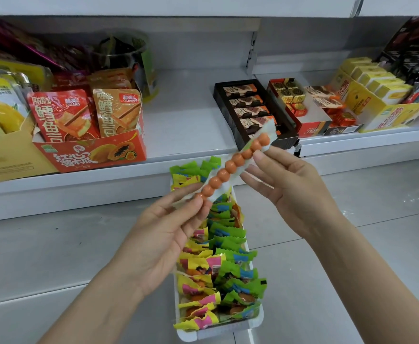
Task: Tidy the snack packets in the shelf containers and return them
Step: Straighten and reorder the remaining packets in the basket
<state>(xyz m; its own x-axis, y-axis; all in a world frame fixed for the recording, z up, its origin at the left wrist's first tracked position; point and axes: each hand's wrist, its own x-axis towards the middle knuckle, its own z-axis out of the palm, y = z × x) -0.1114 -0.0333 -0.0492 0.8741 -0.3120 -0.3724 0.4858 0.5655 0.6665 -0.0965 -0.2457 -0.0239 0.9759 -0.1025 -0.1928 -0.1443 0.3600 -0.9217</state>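
- The left hand [163, 234] is held palm-up; the lower end of a clear snack packet [235, 165], filled with a row of orange balls, is pinched between thumb and fingers.
- The upper end of the packet is pinched by the right hand [287, 192] at its fingertips.
- The packet is held tilted above a white container [218, 330], which is packed with green, yellow and pink packets [218, 264].
- The container is located below a white shelf [186, 115], on which an orange carton [91, 150] and a black chocolate tray [253, 112] are seen.
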